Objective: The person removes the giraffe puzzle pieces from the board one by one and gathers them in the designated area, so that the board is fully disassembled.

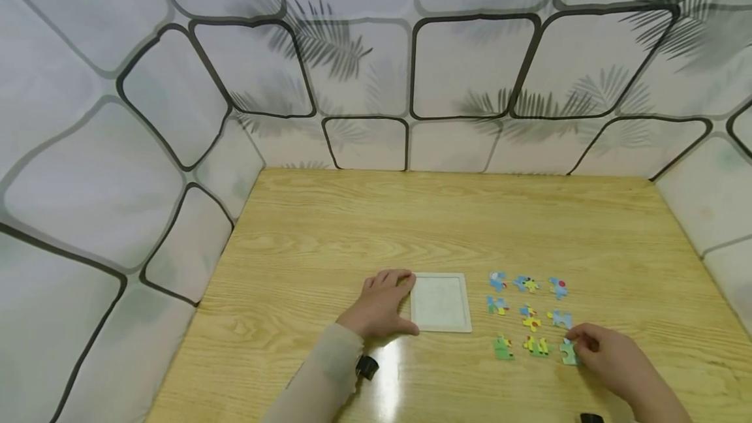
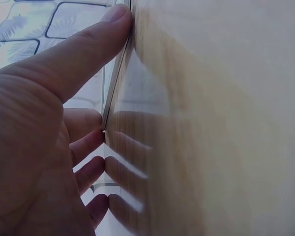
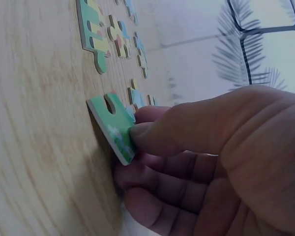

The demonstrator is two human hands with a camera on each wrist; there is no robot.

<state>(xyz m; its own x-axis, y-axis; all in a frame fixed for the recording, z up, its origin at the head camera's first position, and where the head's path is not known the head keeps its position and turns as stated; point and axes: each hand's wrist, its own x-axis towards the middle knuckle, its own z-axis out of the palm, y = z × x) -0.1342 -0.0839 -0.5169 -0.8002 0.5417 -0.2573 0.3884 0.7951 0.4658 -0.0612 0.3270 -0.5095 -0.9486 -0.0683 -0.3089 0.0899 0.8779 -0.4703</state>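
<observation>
A green corner jigsaw piece [image 1: 568,352] is pinched between the thumb and fingers of my right hand [image 1: 608,356]. The right wrist view shows this jigsaw piece [image 3: 113,125] tilted, with one edge close to the wood. My left hand [image 1: 380,305] rests at the left side of a pale square puzzle tray [image 1: 440,303], thumb near its lower corner and index finger near its upper one. In the left wrist view, the fingertips of the left hand [image 2: 34,132] meet the table, and the thumb is at the tray's thin edge.
Other jigsaw pieces lie in loose rows right of the tray, among them a green one [image 1: 502,348], a yellow and green one [image 1: 536,346] and a blue one with a red spot [image 1: 559,287]. The wooden table [image 1: 364,220] meets patterned cloth walls [image 1: 358,83] at the back and sides.
</observation>
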